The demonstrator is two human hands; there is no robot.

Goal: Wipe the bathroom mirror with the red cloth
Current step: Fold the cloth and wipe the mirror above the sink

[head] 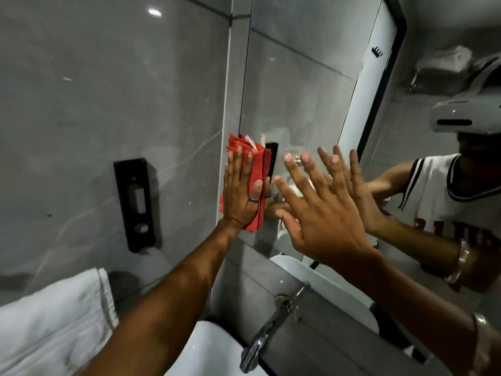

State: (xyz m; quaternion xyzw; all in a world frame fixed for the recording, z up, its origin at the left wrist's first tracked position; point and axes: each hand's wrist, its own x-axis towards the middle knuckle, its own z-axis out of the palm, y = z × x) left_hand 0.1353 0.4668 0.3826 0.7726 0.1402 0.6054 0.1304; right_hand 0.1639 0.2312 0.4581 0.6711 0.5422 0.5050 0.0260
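The bathroom mirror [303,85] covers the wall ahead and to the right, its left edge running down the middle of the view. My left hand [240,192] lies flat on the folded red cloth [257,169] and presses it against the mirror's lower left edge, thumb wrapped over the cloth. My right hand [322,210] is open with fingers spread, held against or just in front of the glass to the right of the cloth. Its reflection meets the fingertips.
A black wall-mounted dispenser [134,204] hangs on the grey tiled wall at the left. A white towel [54,324] hangs at the lower left. Below the mirror are a chrome tap [271,329] and a white basin [214,354]. A person in a headset shows in the reflection.
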